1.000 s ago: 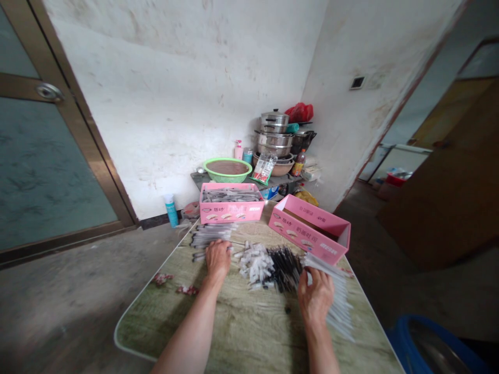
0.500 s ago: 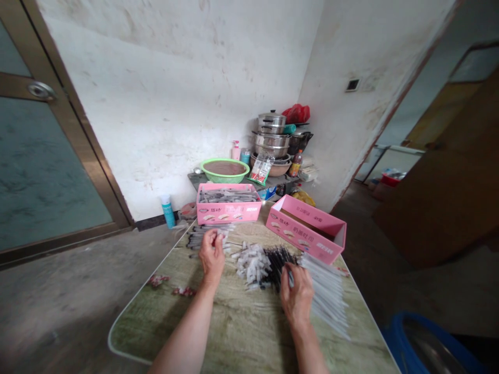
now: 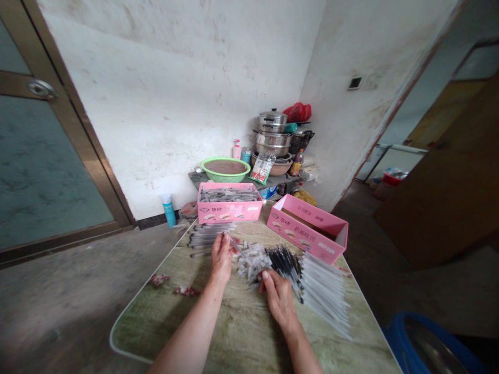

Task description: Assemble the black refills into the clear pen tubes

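Note:
My left hand is closed on a slim translucent pen, which slants down to the right over a heap of whitish pen caps. At the near right side of that heap, my right hand has its thumb and fingers pinched together. What lies between those fingertips is too small to make out. Dark pen refills lie in a bunch just beyond the right hand. Farther right is a spread row of clear pen barrels. Several pens lie side by side beyond my left hand.
A pink box full of pens stands at the table's far edge. Another pink box sits angled at the right. Behind them, a shelf holds a green basin and stacked pots. A blue tub is beside the table.
My right hand has moved left from the dark refills to the cap heap. My left hand has shifted slightly right, and the pen in it now shows clearly.

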{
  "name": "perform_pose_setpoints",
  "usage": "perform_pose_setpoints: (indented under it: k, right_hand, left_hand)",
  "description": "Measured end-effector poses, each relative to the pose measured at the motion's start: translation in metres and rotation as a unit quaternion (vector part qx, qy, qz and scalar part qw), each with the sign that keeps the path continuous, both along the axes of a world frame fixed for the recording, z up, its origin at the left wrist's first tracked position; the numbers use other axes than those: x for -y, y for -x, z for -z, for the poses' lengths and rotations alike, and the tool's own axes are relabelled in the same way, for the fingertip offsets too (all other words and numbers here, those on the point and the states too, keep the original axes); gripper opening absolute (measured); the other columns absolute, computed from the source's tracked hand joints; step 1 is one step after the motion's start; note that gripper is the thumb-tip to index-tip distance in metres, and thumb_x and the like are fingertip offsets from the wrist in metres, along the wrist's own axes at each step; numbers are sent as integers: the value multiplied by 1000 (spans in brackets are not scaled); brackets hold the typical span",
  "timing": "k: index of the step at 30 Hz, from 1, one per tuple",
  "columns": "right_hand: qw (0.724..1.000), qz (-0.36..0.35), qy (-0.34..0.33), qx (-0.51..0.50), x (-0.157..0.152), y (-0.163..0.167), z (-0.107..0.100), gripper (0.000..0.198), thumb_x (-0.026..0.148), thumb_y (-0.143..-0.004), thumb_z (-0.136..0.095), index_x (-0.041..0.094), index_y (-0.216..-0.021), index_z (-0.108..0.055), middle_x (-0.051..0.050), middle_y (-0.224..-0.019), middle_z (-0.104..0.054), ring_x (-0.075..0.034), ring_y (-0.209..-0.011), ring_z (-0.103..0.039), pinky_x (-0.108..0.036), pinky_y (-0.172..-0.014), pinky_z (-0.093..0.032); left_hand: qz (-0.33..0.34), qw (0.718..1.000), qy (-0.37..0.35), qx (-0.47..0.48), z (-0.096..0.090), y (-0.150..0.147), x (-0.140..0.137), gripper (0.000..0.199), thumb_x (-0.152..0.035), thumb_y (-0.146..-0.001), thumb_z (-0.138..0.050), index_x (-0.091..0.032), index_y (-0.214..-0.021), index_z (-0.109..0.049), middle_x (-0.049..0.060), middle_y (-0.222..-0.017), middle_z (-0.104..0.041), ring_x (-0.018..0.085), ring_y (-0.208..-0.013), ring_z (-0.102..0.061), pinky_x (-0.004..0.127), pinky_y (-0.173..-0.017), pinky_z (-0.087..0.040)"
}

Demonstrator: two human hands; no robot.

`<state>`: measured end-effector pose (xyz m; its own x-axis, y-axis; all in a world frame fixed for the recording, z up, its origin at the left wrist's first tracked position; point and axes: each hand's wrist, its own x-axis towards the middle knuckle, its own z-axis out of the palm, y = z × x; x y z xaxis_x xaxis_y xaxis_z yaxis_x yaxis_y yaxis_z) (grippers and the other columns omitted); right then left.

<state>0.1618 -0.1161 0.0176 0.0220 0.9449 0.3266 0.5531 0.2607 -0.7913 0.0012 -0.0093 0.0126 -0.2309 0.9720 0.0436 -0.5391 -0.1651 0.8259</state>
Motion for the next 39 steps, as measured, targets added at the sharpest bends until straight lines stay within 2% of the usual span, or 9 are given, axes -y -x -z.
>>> perform_pose_setpoints:
  k: [8,13,16,22,28,34,39]
  right_hand:
    - [991,-48,51,-117,-3,3,5,48,52,-97,-41,19,-68,-61,1,-54,-60,-15,-52,-54,-24,-56,-41]
    - [974,-54,74,-209,-6,0,8,45,56,-91,-51,17,-72,-63,1,-52,-60,-13,-48,-50,-24,-52,-39]
    - [959,-55,93,-261,-9,-2,11,48,60,-90,-51,16,-76,-64,1,-50,-59,-12,-43,-47,-23,-47,-37]
    - [957,-62,101,-266,-14,-5,20,44,57,-89,-54,17,-76,-67,1,-48,-59,-11,-42,-45,-23,-47,-35]
    - [973,-34,62,-220,-12,-8,17,44,47,-86,-64,17,-54,-61,1,-50,-57,-11,-49,-47,-23,-53,-36]
    - [954,-39,104,-280,-14,-6,22,49,60,-90,-49,17,-76,-68,0,-48,-60,-12,-41,-47,-24,-45,-36]
    - [959,-47,95,-264,-15,-7,22,43,57,-88,-57,18,-73,-67,0,-49,-60,-12,-42,-48,-23,-46,-36]
  left_hand:
    - [63,998,-7,-28,-1,-9,8,49,-60,-73,-69,-20,-97,-56,2,-75,-66,18,-73,-67,23,-54,-45]
    - [211,976,-29,-52,-2,-13,16,43,-50,-74,-74,-15,-96,-62,6,-81,-70,14,-66,-64,23,-58,-49]
    - [249,966,-12,-69,-2,-15,19,45,-53,-72,-75,-14,-90,-64,6,-78,-70,13,-57,-62,25,-55,-51]
    - [217,973,17,-84,-1,-17,19,47,-53,-67,-79,-12,-84,-64,4,-70,-69,14,-52,-62,24,-51,-51]
    - [197,976,31,-90,-3,-18,18,48,-54,-61,-82,-13,-78,-64,2,-61,-65,13,-47,-59,24,-46,-49]
    - [186,979,24,-82,-2,-16,16,46,-53,-64,-80,-13,-79,-63,1,-64,-65,13,-49,-60,23,-48,-50]
    - [197,976,27,-88,-2,-15,16,47,-53,-63,-81,-13,-79,-63,1,-63,-65,13,-49,-60,23,-48,-50]
